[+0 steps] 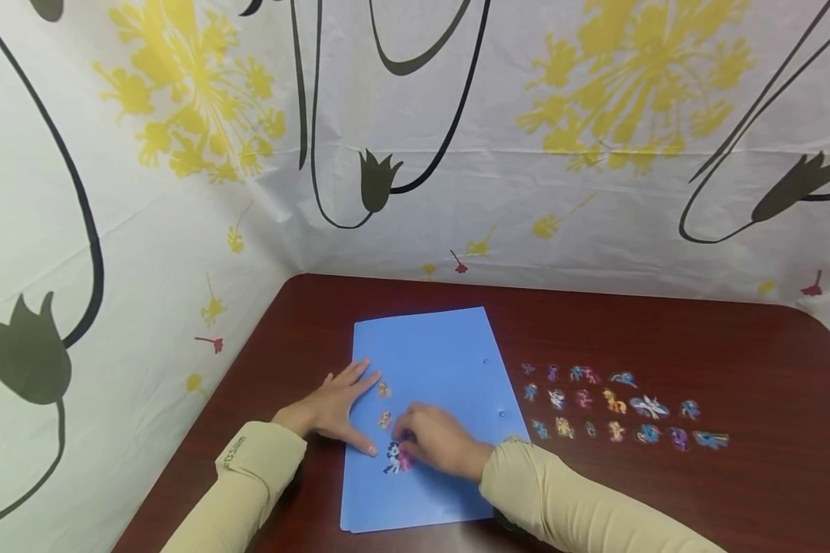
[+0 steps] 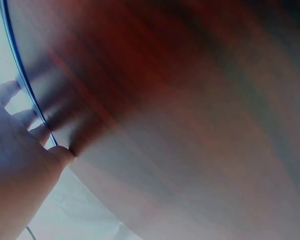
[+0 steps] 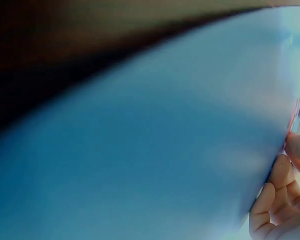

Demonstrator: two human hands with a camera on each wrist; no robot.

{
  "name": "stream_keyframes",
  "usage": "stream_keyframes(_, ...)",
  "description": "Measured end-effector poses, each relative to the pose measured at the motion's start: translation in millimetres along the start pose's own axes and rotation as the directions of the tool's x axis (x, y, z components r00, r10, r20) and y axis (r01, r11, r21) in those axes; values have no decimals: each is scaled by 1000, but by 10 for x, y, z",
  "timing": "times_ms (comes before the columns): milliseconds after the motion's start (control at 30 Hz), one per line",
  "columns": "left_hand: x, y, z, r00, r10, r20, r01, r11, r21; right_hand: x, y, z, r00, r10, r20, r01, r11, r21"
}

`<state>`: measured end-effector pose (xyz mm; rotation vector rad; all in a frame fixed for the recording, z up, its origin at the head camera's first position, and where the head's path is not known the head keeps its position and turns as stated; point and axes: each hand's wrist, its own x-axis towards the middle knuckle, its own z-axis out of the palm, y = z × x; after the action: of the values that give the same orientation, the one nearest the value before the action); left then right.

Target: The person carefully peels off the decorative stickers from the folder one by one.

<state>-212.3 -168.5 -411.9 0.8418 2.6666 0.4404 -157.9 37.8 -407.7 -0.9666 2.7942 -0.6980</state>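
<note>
A blue folder (image 1: 422, 346) lies on the dark red-brown table. On its left part are two small orange-yellow pony stickers, the upper sticker (image 1: 383, 389) and the lower sticker (image 1: 385, 419). Below them a black-and-white pony sticker (image 1: 392, 458) sits beside a pink pony sticker (image 1: 406, 459). My left hand (image 1: 337, 403) rests spread on the folder's left edge, thumb just above the black-and-white pony. With curled fingers my right hand (image 1: 437, 439) pinches the pink sticker at its upper edge; the fingertips are partly hidden. Pink edging shows by the thumb (image 3: 299, 146) in the right wrist view.
Several pony stickers lie in rough rows on the table (image 1: 664, 330) right of the folder, among them an orange pony (image 1: 614, 401) and a white winged pony (image 1: 649, 407). A patterned white cloth (image 1: 415, 253) hangs behind and left of the table.
</note>
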Motion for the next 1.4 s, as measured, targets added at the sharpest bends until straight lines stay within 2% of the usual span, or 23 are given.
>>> stream_keyframes(267,5,1,18,1000,-5,-8,5,1000,-10,-28,54,12,1000,-10,-28,11,1000,28)
stream_keyframes(400,5,10,8,1000,-7,-14,7,1000,-15,-48,62,5,998,-15,-53,16,1000,7)
stream_keyframes(667,-16,14,-8,999,-43,-19,43,999,-31,-52,14,-16,999,-27,-46,26,999,-30)
stream_keyframes(867,-22,-8,23,1000,-17,-18,16,999,-32,-51,44,13,999,-11,-49,13,999,33)
stream_keyframes(1000,-11,-6,25,1000,4,-20,-4,999,-34,-58,74,16,998,-32,-62,35,998,55)
stream_keyframes(1167,-5,4,8,1000,1,-16,-2,999,-43,-60,59,-19,998,-55,-21,56,998,28)
stream_keyframes(1400,2,-2,9,1000,-9,-14,8,999,-39,-33,26,-54,998,-49,29,48,999,9)
